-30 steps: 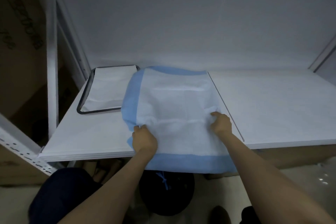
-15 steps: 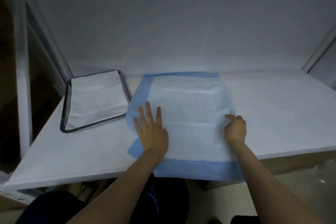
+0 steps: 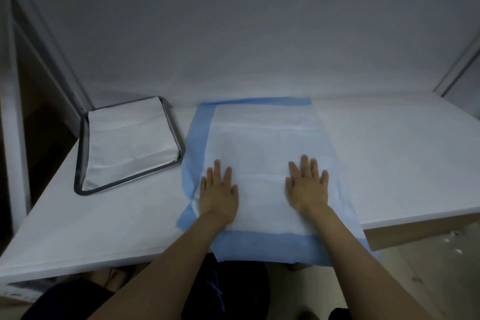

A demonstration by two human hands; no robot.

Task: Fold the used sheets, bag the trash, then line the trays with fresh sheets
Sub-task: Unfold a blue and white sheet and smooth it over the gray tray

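At the front edge of the white counter (image 3: 402, 163), the straight, slightly spread fingers (image 3: 217, 170) of the left hand (image 3: 219, 195) are lying flat, clamped on nothing. The right hand (image 3: 307, 189) is resting the same way beside it, palm down, fingers apart. Both are pressing on the white padded sheet with a blue border (image 3: 259, 138), which is lying across the counter's middle from the back edge to the front edge, its near blue strip hanging over. Its left blue margin is sitting rumpled, doubled under near the left wrist.

To my eye the step in hand is flattening this sheet; whether it is a used one about to be folded or a fresh one, I cannot tell. The next move, I'd judge, is calling for smoothing outward to the edges, then pinching the corners.

Toward the back left corner, the dark-rimmed rectangular metal tray (image 3: 79, 158) is sitting askew, holding a white sheet (image 3: 130, 143) that is covering its floor. Below the front edge, a dark bag with a blue tie (image 3: 241, 291) is showing; its contents are hidden.
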